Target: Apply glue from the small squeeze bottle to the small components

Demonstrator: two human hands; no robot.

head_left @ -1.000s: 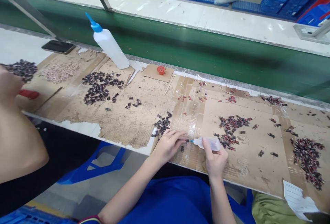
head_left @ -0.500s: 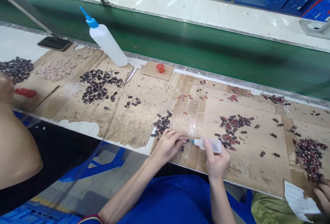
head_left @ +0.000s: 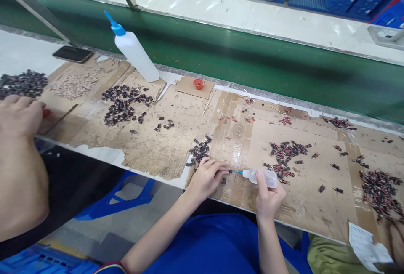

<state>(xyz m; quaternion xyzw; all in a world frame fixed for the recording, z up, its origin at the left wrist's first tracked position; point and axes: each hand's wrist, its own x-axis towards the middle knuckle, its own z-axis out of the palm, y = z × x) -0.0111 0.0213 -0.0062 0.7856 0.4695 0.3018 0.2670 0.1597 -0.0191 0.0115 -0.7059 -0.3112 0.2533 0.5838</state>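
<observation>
My left hand [head_left: 208,178] pinches a small black part [head_left: 230,171] just above the cardboard [head_left: 167,152]. In my right hand [head_left: 268,200] is a small clear squeeze bottle [head_left: 263,178], lying nearly level. Its thin blue nozzle points left at the black part, with a short gap between them. One more black part [head_left: 224,181] lies below my left fingertips. Behind that hand is a pile of black parts [head_left: 200,149]. Red-and-black parts [head_left: 285,150] are heaped to the right of the bottle.
A large white bottle with a blue spout [head_left: 137,55] leans at the back, left of a red cup [head_left: 198,83]. Beyond runs a green belt [head_left: 240,63]. At far left is a co-worker's hand [head_left: 22,116]; a paper slip [head_left: 362,240] lies at lower right.
My right hand has drawn the bottle slightly right, and its nozzle has come away from the black part. My left hand stays put. The co-worker's hand at left has come further into view.
</observation>
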